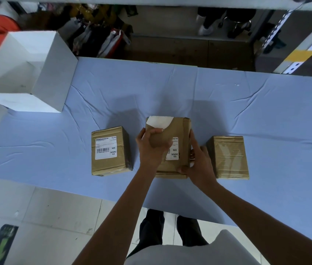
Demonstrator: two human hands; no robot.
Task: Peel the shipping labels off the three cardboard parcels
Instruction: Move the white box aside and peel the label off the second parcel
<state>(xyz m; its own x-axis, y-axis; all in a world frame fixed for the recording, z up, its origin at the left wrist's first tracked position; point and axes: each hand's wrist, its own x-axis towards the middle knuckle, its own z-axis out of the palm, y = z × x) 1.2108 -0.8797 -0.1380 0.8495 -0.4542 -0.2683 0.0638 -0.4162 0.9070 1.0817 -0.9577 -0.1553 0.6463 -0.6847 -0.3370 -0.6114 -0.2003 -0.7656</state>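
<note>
Head view: the left hand pinches the lifted flap of the label on the middle parcel. The still-stuck strip lies just right of that grip and runs near-to-far. The right hand clasps the parcel's right side.

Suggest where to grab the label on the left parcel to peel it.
Probably a near corner of the label, picked at from above with the fingers: it lies flat on top of the left parcel, with no edge visibly lifted to pinch.
</note>
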